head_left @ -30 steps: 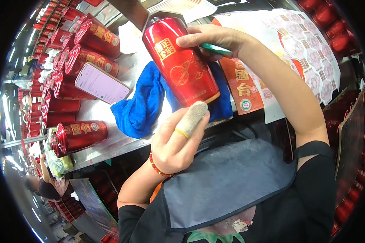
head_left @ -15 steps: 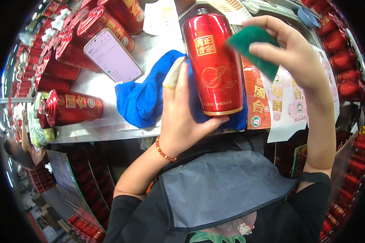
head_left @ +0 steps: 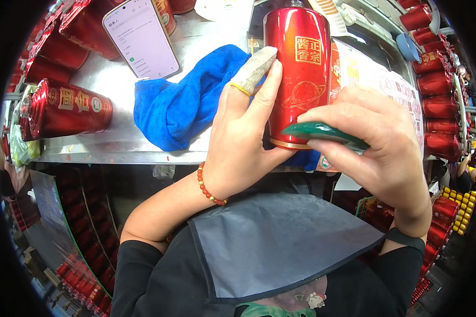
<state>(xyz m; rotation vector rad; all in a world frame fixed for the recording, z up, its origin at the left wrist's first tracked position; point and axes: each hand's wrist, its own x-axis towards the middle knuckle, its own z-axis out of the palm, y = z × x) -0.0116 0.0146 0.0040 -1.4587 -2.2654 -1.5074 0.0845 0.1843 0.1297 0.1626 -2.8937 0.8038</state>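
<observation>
A: Where is the red bottle (head_left: 300, 76)?
B: Upper centre; the left hand (head_left: 242, 122), spread open, braces its side and base. The right hand (head_left: 378, 134) pinches a green flat tool (head_left: 325, 131).
A: Hazard?
B: Scratched finish, possibly, should the tool's edge tilt.

Glossy red bottle (head_left: 300, 74) over matt blue towel (head_left: 180, 103), bare metal table (head_left: 116, 140).
Bottle: smooth, mirror-like highlights, gold print, shiny gold base band. Green flat piece (head_left: 328, 132): smooth, plastic-looking, glossy. Towel: soft cloth, no shine. Tabletop: smooth, bright sheen. Finger sleeve (head_left: 256, 68): rough, matt knit. Apron (head_left: 285, 238): smooth, dull, lightly creased. Bracelet (head_left: 209, 189): polished beads.
</observation>
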